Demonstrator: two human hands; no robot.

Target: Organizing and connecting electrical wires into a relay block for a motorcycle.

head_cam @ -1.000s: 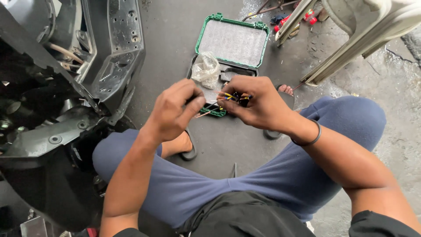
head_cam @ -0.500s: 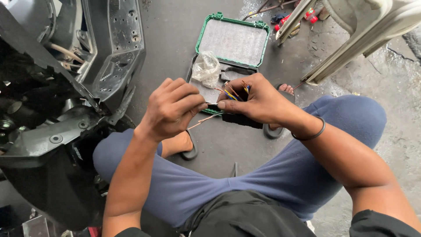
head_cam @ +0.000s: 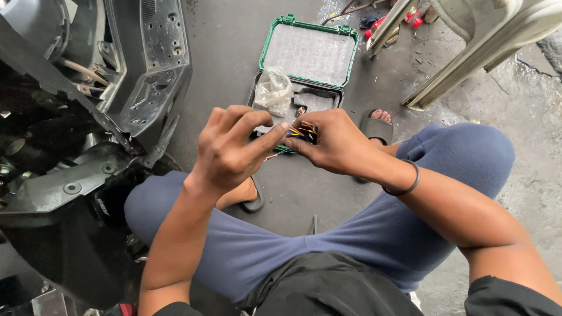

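the person sits on the concrete floor (head_cam: 246,52) with knees spread, in dark blue trousers (head_cam: 363,234), and both hands meet in front of the body, above the near edge of an open tool case (head_cam: 309,55). the right hand (head_cam: 336,143) is closed around a small dark connector with a bundle of thin wires (head_cam: 303,131), yellow, red and orange strands showing between thumb and fingers. the left hand (head_cam: 231,149) is curled, its thumb and forefinger pinched at the wire ends right beside the right hand's fingertips, so the two hands touch at the bundle. a black band (head_cam: 404,184) circles the right wrist.

the case lies open on the floor toward the far edge of the view, green rimmed, its lid lined with grey foam. a crumpled clear plastic bag (head_cam: 274,89) rests on the left side of its black tray. to the left stands black scooter bodywork (head_cam: 88,117), panels stripped, with screws and a cable showing. at the far right corner are the pale legs of a plastic chair (head_cam: 462,52), and small red items (head_cam: 410,14) lie on the floor beside them. a foot in a dark sandal (head_cam: 374,126) shows just behind the right hand, and another sandal (head_cam: 253,202) lies under the left wrist.
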